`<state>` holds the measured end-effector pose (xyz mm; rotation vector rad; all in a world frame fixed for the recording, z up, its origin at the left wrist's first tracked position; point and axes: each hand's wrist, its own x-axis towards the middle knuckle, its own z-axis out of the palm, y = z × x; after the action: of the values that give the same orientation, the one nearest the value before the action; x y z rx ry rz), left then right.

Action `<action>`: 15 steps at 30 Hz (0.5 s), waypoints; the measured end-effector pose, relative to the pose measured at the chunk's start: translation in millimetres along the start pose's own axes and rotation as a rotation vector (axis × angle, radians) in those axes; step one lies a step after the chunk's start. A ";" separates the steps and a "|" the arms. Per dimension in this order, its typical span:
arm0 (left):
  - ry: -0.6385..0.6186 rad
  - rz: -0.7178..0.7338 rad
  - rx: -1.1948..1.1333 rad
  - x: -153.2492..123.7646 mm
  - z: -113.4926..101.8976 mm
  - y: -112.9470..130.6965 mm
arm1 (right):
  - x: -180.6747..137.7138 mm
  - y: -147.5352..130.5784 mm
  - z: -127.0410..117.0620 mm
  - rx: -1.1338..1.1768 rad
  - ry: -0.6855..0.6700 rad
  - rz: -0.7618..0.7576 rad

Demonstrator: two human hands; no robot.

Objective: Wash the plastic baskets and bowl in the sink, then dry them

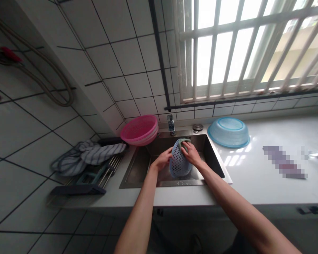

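A light blue perforated plastic basket [179, 164] is held tilted on its side over the steel sink [217, 164]. My left hand [163, 158] grips it at the left edge, fingers partly hidden behind the rim. At the upper right of the basket, my right hand [191, 152] is closed on a greenish cloth [184, 141] pressed against the rim. The chrome faucet [171, 124] stands just behind the basket. Water drops lie on the sink's front rim.
Pink plastic baskets [139, 130] rest at the sink's back left corner. An upturned blue basin [229, 132] sits right of the sink, near a drain strainer [198, 127]. Farther left, a striped cloth [88, 157] lies over a rack [95, 178]. A barred window [241, 53] is above.
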<state>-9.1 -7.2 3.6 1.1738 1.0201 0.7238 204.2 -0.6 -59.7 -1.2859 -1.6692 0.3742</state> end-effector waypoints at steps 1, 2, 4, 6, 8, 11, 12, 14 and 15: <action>0.112 0.016 0.025 6.1 4.2 1.8 | -0.8 -5.5 1.8 -0.018 -0.002 -0.018; 0.229 0.029 0.049 12.9 9.1 2.7 | -1.7 -11.2 3.5 -0.037 -0.003 -0.036; 0.414 0.038 0.084 26.7 18.6 1.6 | -3.4 -23.3 5.7 -0.078 -0.012 -0.073; 0.560 0.029 0.136 37.5 23.1 -2.1 | -6.0 -36.4 5.7 -0.110 -0.056 -0.138; 0.689 0.013 0.186 43.1 19.7 -6.1 | -9.8 -50.4 4.5 -0.132 -0.140 -0.254; 0.728 0.023 0.165 42.4 2.0 -9.7 | -15.0 -67.4 3.9 -0.139 -0.285 -0.473; 0.701 0.036 0.150 40.6 -5.1 -10.5 | -15.4 -69.7 4.1 -0.129 -0.317 -0.524; 0.676 0.062 0.182 35.5 -17.3 -12.3 | -12.6 -66.1 4.5 -0.088 -0.326 -0.529; 0.679 0.077 0.222 32.7 -21.5 -13.7 | -9.7 -60.2 4.3 -0.063 -0.292 -0.469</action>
<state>-16.6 26.5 -19.4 1.1832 1.6568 1.1325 165.9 -31.6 -23.5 -0.8704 -2.1782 0.2329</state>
